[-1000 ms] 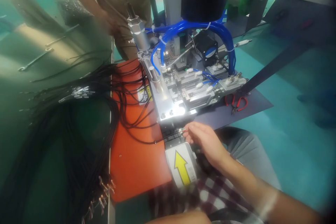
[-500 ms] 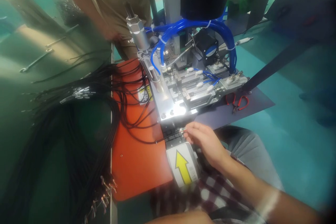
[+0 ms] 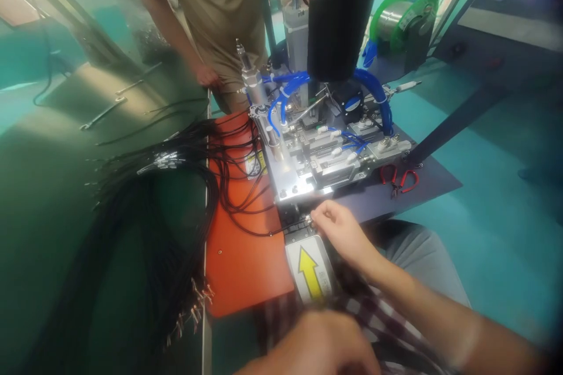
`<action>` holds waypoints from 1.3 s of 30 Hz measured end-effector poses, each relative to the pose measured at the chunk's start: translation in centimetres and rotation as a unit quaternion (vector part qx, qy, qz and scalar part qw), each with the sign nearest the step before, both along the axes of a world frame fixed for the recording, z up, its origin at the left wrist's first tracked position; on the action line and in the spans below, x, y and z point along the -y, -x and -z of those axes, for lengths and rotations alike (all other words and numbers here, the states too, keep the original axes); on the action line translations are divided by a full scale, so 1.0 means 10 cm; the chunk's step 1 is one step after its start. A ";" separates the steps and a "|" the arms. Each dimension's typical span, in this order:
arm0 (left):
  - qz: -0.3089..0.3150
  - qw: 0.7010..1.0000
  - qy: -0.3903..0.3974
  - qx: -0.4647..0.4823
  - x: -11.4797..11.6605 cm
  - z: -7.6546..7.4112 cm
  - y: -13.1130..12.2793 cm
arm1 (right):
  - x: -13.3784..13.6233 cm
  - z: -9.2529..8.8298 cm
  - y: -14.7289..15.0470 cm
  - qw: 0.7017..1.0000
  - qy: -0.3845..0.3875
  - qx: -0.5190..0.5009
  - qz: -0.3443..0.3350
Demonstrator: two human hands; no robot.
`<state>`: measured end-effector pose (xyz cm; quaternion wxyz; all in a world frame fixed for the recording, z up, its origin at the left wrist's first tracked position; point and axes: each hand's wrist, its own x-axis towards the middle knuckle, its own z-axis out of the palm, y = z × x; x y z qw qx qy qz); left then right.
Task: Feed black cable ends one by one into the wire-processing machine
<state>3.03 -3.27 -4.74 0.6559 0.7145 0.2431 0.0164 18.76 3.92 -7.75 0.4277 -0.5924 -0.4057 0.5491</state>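
Note:
My right hand (image 3: 343, 233) pinches the metal-tipped end of a thin black wire (image 3: 281, 228) at the front slot of a metal machine (image 3: 308, 158), just above a white plate with a yellow arrow (image 3: 310, 274). The wire runs left across an orange mat (image 3: 240, 263). My left hand (image 3: 312, 343) shows blurred at the bottom edge, low over my lap; its fingers cannot be made out.
A large bundle of black wires (image 3: 145, 205) with metal terminals lies on the left. Red-handled pliers (image 3: 398, 179) rest right of the machine. Blue air hoses (image 3: 373, 94) loop over it. Another person (image 3: 215, 6) in a tan shirt stands behind.
The view has tilted up and drawn back. My left hand has come up into view at the bottom. My right hand stays pinched at the machine's front slot.

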 end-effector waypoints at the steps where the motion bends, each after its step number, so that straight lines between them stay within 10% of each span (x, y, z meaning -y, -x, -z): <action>1: -0.057 0.995 -0.078 -0.017 -0.05 -0.03 0.02 | -0.01 0.01 0.00 1.000 -0.002 -0.006 -0.004; 4: -0.236 0.876 -0.405 -0.112 -0.28 -0.05 0.05 | -0.01 0.03 0.00 1.000 -0.014 -0.025 -0.012; 7: -0.230 0.788 -0.540 -0.186 -0.49 -0.02 0.06 | -0.01 0.06 0.00 0.999 -0.026 -0.036 -0.016; 21: -0.277 0.747 -0.562 -0.222 -0.51 0.11 -0.08 | 0.04 0.08 0.02 0.998 -0.064 0.013 -0.003; 31: -0.332 0.695 -0.599 -0.219 -0.37 0.12 0.78 | 0.46 0.18 -0.39 0.998 -0.053 0.016 -0.005; 39: -0.333 0.668 -0.621 -0.239 -0.31 0.25 0.75 | 0.93 0.45 -0.80 0.999 0.009 0.010 0.044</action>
